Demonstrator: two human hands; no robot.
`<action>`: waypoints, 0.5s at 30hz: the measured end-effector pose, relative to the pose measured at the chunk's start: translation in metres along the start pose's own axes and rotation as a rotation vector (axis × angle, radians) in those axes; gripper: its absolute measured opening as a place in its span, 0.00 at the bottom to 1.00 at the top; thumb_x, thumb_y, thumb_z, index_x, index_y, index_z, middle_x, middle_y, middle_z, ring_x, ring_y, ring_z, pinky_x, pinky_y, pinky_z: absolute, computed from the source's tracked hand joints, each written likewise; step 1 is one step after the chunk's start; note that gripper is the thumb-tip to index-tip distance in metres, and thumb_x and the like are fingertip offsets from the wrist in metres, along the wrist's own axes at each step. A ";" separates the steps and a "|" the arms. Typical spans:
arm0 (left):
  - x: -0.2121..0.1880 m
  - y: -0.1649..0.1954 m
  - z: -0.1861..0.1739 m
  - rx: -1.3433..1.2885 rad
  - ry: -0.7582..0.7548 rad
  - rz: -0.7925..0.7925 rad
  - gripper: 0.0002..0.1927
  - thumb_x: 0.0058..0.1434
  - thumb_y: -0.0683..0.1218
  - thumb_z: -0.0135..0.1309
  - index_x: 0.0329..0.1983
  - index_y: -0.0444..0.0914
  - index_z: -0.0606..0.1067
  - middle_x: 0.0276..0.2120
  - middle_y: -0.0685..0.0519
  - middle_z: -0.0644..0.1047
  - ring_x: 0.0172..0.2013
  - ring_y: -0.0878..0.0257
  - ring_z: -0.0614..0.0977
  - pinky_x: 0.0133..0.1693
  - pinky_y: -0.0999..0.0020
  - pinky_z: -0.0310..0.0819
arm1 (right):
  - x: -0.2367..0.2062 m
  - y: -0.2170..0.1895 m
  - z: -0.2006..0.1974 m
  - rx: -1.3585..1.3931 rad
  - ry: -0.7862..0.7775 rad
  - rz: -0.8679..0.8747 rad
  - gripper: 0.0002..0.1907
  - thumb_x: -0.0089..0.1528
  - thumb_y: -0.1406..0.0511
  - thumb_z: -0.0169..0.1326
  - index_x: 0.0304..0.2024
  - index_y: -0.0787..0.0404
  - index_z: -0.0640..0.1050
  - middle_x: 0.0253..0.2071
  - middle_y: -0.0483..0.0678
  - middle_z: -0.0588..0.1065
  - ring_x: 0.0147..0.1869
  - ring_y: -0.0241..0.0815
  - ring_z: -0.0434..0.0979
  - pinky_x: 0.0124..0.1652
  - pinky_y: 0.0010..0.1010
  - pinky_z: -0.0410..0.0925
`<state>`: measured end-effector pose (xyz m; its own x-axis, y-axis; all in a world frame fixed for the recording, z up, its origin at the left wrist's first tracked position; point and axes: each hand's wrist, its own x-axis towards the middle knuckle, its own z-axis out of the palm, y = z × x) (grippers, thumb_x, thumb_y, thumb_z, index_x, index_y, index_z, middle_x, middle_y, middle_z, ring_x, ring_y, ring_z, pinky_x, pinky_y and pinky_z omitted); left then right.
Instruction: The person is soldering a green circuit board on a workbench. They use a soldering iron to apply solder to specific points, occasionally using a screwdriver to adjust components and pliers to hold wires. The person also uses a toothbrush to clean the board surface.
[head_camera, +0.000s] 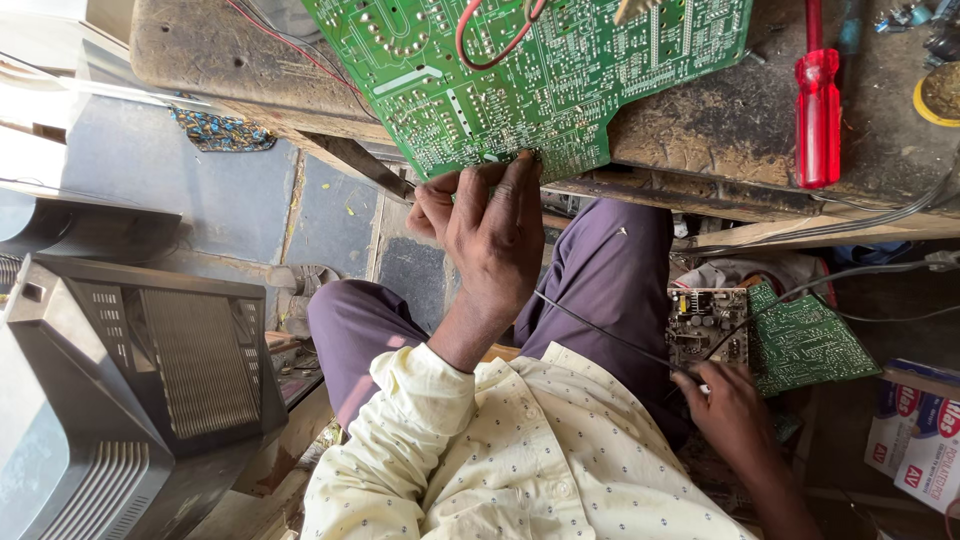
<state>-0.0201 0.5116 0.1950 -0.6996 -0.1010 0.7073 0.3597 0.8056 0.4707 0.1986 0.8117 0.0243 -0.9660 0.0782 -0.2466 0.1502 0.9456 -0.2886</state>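
A large green circuit board lies solder side up on a worn wooden bench, with a red wire looped over it. My left hand is shut on the board's near edge, fingers curled over it. My right hand is low at the right, closed around a thin black wire that runs across my lap. Just beyond that hand sit a small component-covered board and a second green board.
A red-handled screwdriver rests on the bench at the right. The grey back of an old television stands at the left. Cardboard boxes sit at the lower right, and cables trail under the bench. A blue patterned cloth lies on the floor.
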 end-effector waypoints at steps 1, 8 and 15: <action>0.001 0.001 0.001 -0.006 0.011 -0.002 0.13 0.62 0.43 0.67 0.49 0.44 0.81 0.39 0.59 0.77 0.45 0.58 0.73 0.50 0.56 0.53 | 0.000 0.000 -0.003 -0.125 0.071 -0.070 0.18 0.59 0.52 0.60 0.36 0.60 0.81 0.34 0.50 0.78 0.38 0.50 0.78 0.37 0.42 0.73; 0.001 -0.002 0.005 -0.083 0.004 -0.022 0.11 0.65 0.41 0.65 0.49 0.42 0.80 0.38 0.55 0.75 0.46 0.57 0.73 0.52 0.58 0.56 | 0.000 -0.002 -0.036 -0.102 0.127 0.118 0.13 0.64 0.61 0.61 0.42 0.66 0.83 0.42 0.55 0.75 0.30 0.44 0.77 0.24 0.34 0.72; -0.027 -0.010 -0.015 0.011 0.026 0.053 0.13 0.60 0.44 0.70 0.47 0.46 0.81 0.38 0.58 0.77 0.47 0.55 0.73 0.50 0.52 0.55 | 0.002 -0.019 -0.108 -0.213 0.626 -0.012 0.02 0.76 0.74 0.55 0.48 0.69 0.78 0.54 0.59 0.68 0.48 0.49 0.76 0.41 0.34 0.76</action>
<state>0.0043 0.4976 0.1787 -0.6635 -0.0728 0.7446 0.3891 0.8165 0.4265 0.1712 0.8283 0.1293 -0.9168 0.1757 0.3586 0.1562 0.9843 -0.0827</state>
